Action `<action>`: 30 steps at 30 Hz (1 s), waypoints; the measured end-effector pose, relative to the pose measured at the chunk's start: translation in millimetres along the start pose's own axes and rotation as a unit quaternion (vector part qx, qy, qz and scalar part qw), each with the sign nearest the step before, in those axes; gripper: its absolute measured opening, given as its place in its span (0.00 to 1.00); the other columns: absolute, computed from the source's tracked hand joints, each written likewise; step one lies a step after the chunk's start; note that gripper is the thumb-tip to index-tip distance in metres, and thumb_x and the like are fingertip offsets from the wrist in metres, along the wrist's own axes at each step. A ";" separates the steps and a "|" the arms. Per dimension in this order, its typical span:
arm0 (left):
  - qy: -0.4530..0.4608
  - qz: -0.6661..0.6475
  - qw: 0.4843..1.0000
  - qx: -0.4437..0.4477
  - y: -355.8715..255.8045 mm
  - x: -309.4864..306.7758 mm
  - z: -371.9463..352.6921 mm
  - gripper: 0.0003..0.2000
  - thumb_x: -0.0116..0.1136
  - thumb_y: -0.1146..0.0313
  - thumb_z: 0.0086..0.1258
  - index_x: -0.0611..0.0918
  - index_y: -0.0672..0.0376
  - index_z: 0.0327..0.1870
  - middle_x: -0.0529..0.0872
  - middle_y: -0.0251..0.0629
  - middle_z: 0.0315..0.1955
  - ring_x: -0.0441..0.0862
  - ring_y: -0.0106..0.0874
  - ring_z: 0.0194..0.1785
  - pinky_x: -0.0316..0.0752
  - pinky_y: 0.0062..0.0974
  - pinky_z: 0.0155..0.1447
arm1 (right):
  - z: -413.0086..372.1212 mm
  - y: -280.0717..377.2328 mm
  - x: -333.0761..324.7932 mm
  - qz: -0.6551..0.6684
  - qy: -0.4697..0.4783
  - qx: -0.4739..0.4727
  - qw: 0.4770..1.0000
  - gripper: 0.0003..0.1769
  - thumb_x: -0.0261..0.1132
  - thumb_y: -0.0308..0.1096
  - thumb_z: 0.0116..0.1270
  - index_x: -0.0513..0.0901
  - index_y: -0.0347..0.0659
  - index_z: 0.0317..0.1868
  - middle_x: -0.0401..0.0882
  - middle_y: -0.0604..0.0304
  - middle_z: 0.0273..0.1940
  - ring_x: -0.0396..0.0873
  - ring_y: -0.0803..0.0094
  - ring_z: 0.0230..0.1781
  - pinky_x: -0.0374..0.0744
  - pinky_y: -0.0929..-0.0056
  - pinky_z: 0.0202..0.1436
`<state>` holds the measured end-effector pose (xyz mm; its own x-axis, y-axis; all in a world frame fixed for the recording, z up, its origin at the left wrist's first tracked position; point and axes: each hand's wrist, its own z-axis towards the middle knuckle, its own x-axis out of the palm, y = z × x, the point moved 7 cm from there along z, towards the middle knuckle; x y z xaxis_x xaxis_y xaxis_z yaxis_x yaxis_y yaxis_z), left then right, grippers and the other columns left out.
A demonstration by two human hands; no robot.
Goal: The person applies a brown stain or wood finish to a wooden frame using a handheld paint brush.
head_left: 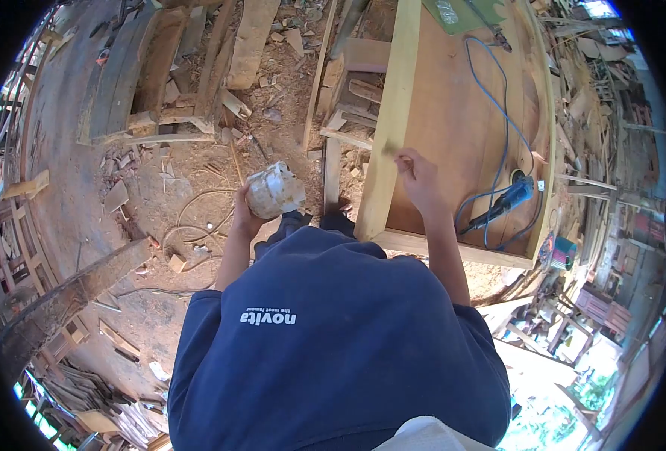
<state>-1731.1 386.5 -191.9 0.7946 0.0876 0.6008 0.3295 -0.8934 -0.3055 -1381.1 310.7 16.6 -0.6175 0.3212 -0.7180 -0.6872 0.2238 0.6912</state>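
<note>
A whitish, stained container (275, 191) is held in my left hand (247, 211), its fingers wrapped round the near left side. The container is tilted over the dusty ground. My right hand (417, 174) is over the wooden frame (390, 124) near its left edge, with the fingers curled together. Whether something small is between those fingers cannot be made out. Right of that hand, a blue power tool (507, 201) with a blue cord (505, 113) lies on the brown wooden panel (453, 98) inside the frame.
Planks (141, 68) and wood scraps lie at the upper left. A looped hose (190, 214) is on the ground left of the container. A thick beam (77, 289) crosses the lower left. Beyond the frame's right edge are a green basket (564, 253) and piled timber.
</note>
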 end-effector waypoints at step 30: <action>-0.219 -0.013 0.962 0.166 -94.5 -98.1 -81.8 0.35 0.42 0.39 0.69 0.64 0.51 0.72 0.69 0.43 0.67 0.69 0.48 0.68 0.70 0.56 0.62 | 134.5 -104.5 152.3 -0.015 -0.238 0.196 0.951 0.13 0.55 0.36 0.75 0.80 0.39 0.51 0.85 0.47 0.44 0.85 0.55 0.45 0.80 0.62 0.48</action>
<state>-1881.9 426.3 -161.6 0.8981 0.3502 0.2660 0.4397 -0.7052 -0.5561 -1351.9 460.0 -153.9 -0.2932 0.6689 -0.6831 -0.4481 0.5351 0.7162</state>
